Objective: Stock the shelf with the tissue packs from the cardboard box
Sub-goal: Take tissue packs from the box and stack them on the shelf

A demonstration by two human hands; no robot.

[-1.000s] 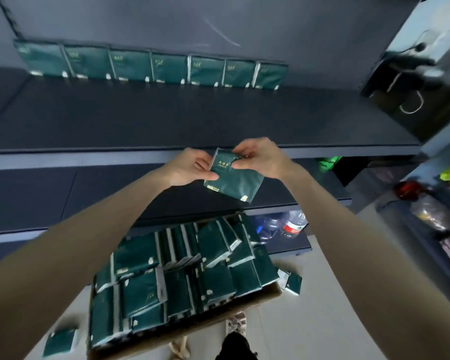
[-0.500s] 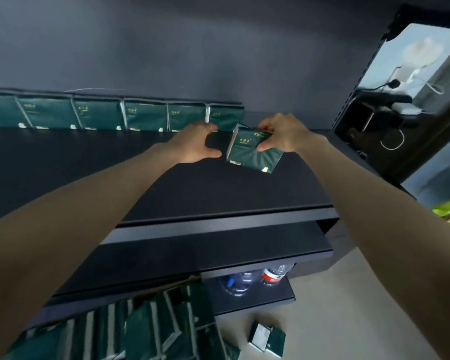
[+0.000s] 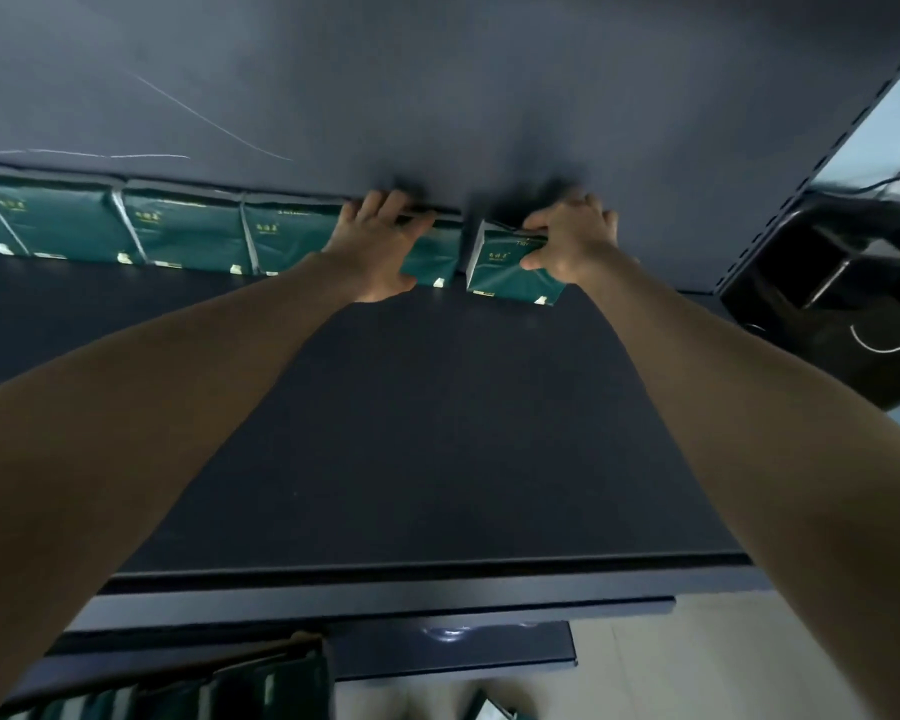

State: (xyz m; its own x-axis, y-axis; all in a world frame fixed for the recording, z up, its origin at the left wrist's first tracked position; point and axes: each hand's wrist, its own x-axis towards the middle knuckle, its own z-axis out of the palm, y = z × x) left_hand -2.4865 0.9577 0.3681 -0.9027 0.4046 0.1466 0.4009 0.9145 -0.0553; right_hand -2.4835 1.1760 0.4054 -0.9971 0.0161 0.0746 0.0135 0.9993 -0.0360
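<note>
Right hand [image 3: 572, 241] round tissue pack [image 3: 505, 280] — at shelf [image 3: 437, 433] back

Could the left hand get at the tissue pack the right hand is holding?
Probably yes. The left hand rests on the row's end pack, just beside the held tissue pack; only a narrow gap separates them, and the right hand grips its far side.

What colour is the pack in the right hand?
Dark green tissue pack, white side; head view.
</note>
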